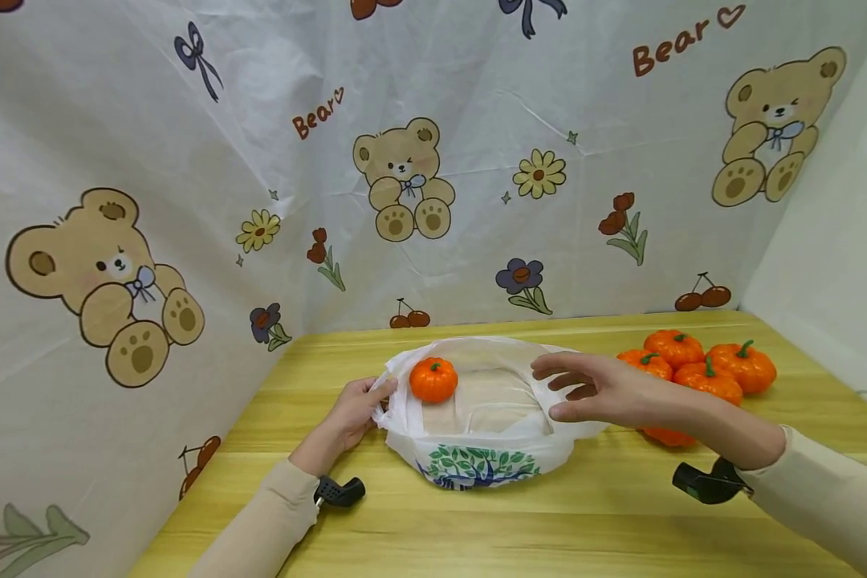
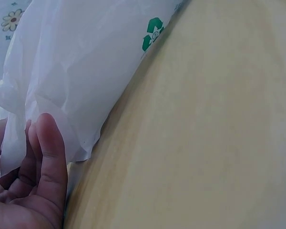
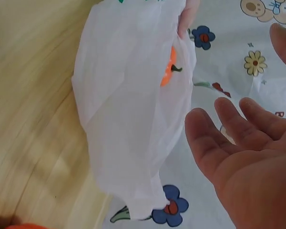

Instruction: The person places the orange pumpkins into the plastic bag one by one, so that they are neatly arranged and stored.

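A white plastic bag (image 1: 477, 449) with a green and blue tree print lies on the table, its mouth spread wide. Inside, at the left, sits a small orange pumpkin (image 1: 433, 380) with a green stem. My left hand (image 1: 354, 409) pinches the bag's left edge; in the left wrist view the thin plastic (image 2: 14, 138) passes between thumb and fingers. Over the bag's right side hovers my right hand (image 1: 607, 389), fingers apart and holding nothing. The right wrist view shows its spread fingers (image 3: 205, 138) beside the bag, with part of the pumpkin (image 3: 169, 69) visible at the opening.
A cluster of several orange pumpkins (image 1: 740, 368) stands on the table (image 1: 433, 530) at the right, partly behind my right forearm. A white cloth with bear prints (image 1: 477, 265) hangs behind the table and along its left side. A white wall (image 1: 831, 241) rises at the right.
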### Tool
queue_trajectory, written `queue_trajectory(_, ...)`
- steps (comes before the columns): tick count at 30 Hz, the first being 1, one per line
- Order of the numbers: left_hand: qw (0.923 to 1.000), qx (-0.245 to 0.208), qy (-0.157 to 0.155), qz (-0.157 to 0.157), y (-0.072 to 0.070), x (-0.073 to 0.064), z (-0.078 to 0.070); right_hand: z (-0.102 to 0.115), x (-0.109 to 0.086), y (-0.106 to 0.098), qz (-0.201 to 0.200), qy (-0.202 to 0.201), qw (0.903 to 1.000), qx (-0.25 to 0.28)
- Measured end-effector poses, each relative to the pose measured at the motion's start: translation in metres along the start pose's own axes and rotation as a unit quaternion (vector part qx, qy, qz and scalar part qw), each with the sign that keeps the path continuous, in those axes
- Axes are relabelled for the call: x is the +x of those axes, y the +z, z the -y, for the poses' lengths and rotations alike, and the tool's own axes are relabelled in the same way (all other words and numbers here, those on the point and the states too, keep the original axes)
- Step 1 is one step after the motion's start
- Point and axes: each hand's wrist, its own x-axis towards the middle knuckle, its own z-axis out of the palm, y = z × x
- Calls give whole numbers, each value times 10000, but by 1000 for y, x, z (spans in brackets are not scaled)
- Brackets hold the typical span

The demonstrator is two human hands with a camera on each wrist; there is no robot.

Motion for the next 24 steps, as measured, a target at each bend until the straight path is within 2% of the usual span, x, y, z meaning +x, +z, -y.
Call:
queue_trajectory(5,10000,4,42,3,1,2,1,-3,-21,-8,-180,102,9993,-301)
queue_trajectory(10,10000,66,39,-45,0,1,1,-14,-39,-17,-524,-25,9957,-764)
queue_trajectory(14,9999,91,30,-82,-1,-1,2,-30,-49,-26,-855,149,9916,-954)
queue_trajectory(19,9999,105,-15,-57,0,-3,2,-52,-61,-40,-1006,431,9881,-1084)
queue_trajectory(24,9999,91,31,-59,0,-1,0,-68,-71,-54,-1242,686,9798,-1406)
